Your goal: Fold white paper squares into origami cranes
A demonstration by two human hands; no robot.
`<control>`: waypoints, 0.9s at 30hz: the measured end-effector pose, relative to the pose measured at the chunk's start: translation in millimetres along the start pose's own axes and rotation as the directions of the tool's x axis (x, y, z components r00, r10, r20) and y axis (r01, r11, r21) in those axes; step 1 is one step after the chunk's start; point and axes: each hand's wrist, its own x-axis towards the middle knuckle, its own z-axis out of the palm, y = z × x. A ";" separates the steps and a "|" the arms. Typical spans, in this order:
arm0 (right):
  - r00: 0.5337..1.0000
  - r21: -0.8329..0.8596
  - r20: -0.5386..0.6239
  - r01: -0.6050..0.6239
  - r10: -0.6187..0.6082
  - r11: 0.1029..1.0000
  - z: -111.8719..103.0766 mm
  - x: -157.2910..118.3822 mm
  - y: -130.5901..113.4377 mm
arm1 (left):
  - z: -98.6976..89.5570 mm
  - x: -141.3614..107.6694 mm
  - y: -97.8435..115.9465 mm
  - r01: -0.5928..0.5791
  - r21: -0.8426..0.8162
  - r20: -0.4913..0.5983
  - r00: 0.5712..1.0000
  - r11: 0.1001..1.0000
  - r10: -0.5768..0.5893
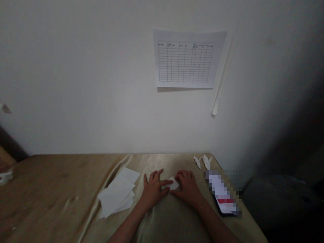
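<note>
Head view, 2 hands (153, 191), paper (174, 185) between

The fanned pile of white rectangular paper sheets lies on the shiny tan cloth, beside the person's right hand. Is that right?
Not quite: the side is wrong. The head view shows the fanned pile of white rectangular paper sheets on the shiny tan cloth, beside the person's left hand, not the right hand.
</note>
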 end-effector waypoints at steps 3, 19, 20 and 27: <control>1.000 0.001 -0.022 0.000 0.000 1.000 2.8 0.8 3.4 | -0.8 -0.1 1.1 0.003 0.000 0.007 1.000 1.000 -0.003; 0.998 -0.027 0.012 -0.068 0.069 0.997 -2.9 6.9 -1.7 | -1.6 -0.6 0.9 -0.002 -0.009 0.005 1.000 1.000 0.002; 0.997 -0.027 0.021 -0.067 0.068 0.997 -3.9 6.5 -2.2 | -1.0 -0.4 0.5 -0.001 -0.010 0.002 1.000 1.000 0.001; 0.996 -0.055 0.069 -0.055 0.059 0.997 -7.6 4.4 -6.5 | 1.0 0.5 0.0 0.002 -0.020 -0.003 1.000 1.000 -0.002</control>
